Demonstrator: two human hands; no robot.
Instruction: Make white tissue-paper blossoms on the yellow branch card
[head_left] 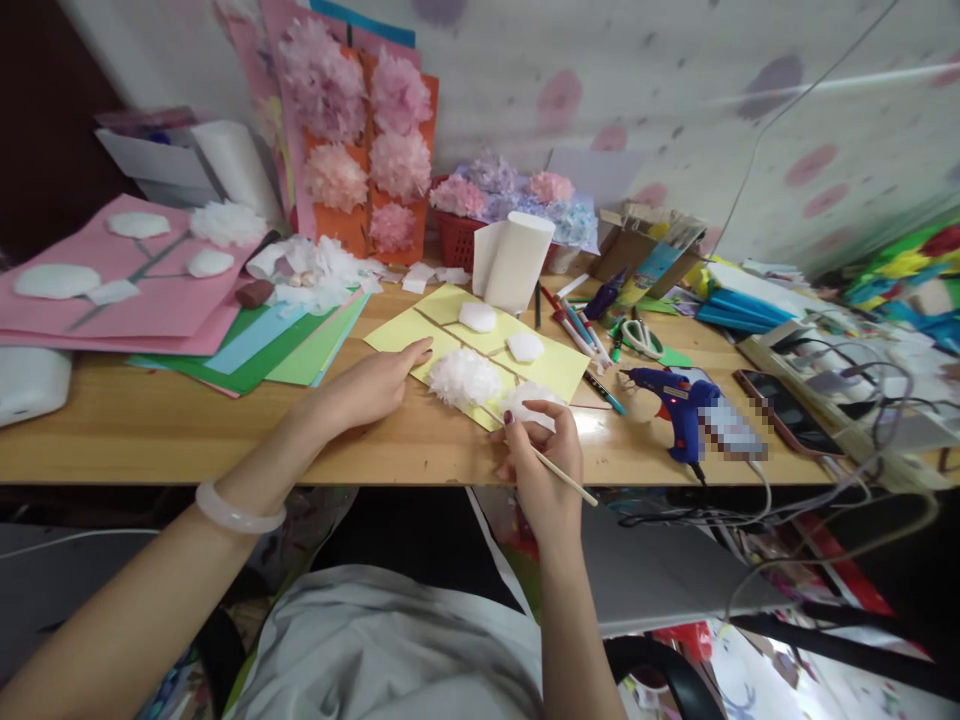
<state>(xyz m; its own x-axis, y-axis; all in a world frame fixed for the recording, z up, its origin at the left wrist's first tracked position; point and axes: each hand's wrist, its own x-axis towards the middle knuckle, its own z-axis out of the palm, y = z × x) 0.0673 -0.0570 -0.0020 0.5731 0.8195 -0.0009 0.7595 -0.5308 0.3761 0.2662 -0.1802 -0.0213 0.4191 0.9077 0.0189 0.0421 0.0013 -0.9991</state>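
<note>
A yellow sheet of paper lies on the wooden table before me, with dark branch lines on it. Two flat white paper pads sit on its upper part, and a fluffy white paper flower on its lower part. Another white flower is partly hidden by my right hand. That hand is closed around a thin wooden stick, whose far end points at the fluffy flower. My left hand rests at the sheet's left edge with its fingers stretched out, holding nothing.
A blue glue gun and a phone lie at the right, near a power strip with cables. Pens and scissors lie behind. A white paper roll stands behind the sheet. Coloured papers and pink sheets lie left.
</note>
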